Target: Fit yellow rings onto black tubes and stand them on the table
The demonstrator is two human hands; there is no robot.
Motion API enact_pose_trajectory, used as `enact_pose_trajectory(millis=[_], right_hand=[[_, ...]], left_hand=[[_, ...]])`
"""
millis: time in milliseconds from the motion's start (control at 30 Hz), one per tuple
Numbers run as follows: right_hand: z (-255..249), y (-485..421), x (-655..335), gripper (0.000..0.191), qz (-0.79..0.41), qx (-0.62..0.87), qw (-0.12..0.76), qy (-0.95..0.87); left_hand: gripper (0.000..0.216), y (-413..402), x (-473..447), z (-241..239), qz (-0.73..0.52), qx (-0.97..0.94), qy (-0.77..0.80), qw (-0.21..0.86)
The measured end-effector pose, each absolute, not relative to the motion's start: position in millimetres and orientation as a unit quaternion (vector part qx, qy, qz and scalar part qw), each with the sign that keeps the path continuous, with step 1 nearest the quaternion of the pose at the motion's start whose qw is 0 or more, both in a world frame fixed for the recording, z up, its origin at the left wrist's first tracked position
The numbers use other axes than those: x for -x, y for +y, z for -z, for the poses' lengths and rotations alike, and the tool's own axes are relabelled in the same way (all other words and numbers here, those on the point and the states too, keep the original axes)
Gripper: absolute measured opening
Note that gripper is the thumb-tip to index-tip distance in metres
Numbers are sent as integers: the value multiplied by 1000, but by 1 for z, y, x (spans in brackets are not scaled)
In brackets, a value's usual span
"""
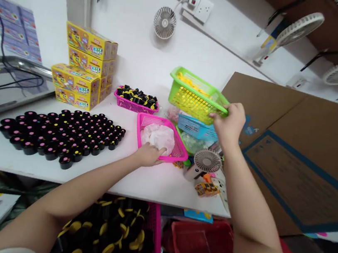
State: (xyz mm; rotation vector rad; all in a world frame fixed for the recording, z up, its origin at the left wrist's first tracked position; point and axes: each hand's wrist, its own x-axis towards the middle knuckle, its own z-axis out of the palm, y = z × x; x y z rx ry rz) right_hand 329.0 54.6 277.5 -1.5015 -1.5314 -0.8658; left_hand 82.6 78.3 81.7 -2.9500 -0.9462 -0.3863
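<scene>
My right hand [231,120] grips the right end of a green basket [191,100], raised above the table and tilted. Yellow pieces [194,84] lie inside it. Below and to the left, my left hand [150,155] is closed on the near edge of a pink basket [180,155] on the table, its fingers over the rim. A white plastic bag [159,137] fills much of that basket; what it contains is hidden. Under the raised basket stands a blue basket [195,127], partly covered.
Rows of black cups [66,160] with coloured bits cover the table's left. Behind are stacked yellow boxes [77,84] and a pink basket of black-and-yellow pieces [134,105]. A small fan [207,161] and a large cardboard box [306,133] stand right. A red crate [202,248] sits below.
</scene>
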Motion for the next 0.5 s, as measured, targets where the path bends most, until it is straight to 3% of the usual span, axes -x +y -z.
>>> enact_pose_trajectory(millis=[133, 367, 500], right_hand=[[-229, 25, -284, 13, 265, 633, 364, -630], [-140, 33, -264, 28, 146, 678, 294, -658], [-114, 34, -277, 38, 127, 704, 240, -656]], left_hand=[[47, 70, -70, -80, 132, 955, -264, 10], [42, 55, -26, -68, 147, 971, -188, -6], [32, 59, -2, -58, 323, 922, -194, -90]])
